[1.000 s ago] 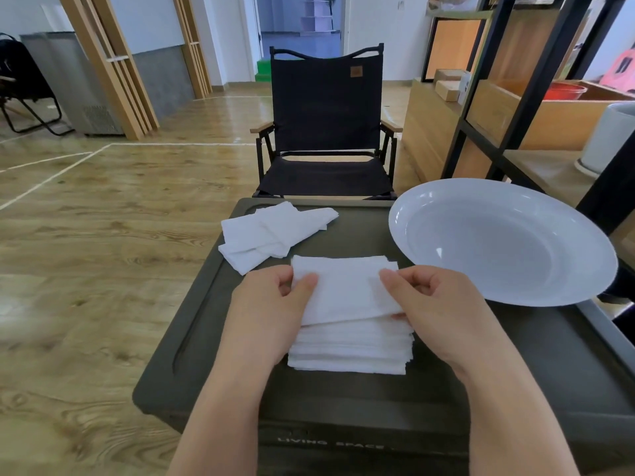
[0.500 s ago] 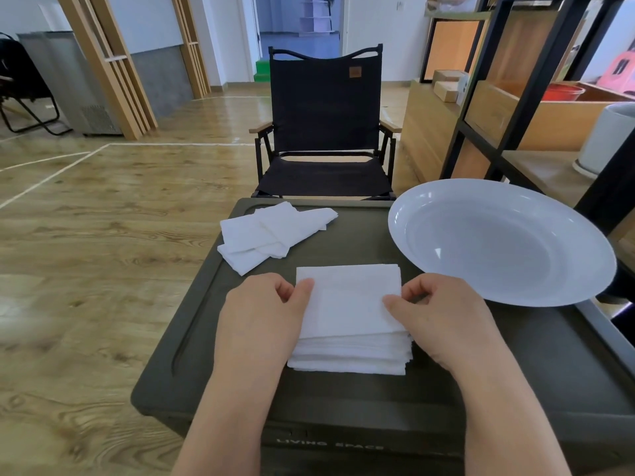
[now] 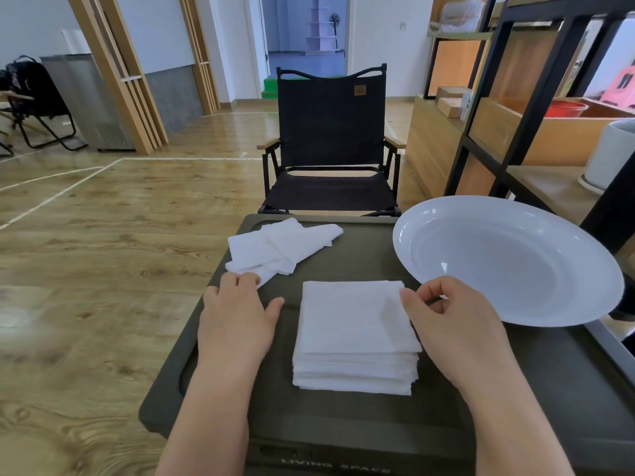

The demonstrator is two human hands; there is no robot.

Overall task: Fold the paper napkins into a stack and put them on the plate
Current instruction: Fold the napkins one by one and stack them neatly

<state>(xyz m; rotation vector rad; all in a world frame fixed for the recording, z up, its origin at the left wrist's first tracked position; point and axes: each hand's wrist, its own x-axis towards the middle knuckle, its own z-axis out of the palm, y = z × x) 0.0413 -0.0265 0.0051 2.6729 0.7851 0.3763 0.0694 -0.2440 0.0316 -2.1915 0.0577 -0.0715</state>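
- Head view: a stack of folded napkins (image 3: 355,334) lies at the frame's centre on a dark green table (image 3: 515,389).
- Left hand (image 3: 237,314), left of the stack, rests flat with straight fingers, its fingertips touching the loose napkins (image 3: 275,247) lying up and left of the stack.
- Right hand (image 3: 453,328) has curled fingers, thumb and forefinger at the top napkin's right corner; whether it pinches is unclear.
- White plate (image 3: 508,259) sits bare at right, its rim just beside the right hand.
- Black folding chair (image 3: 330,146) stands beyond the table.
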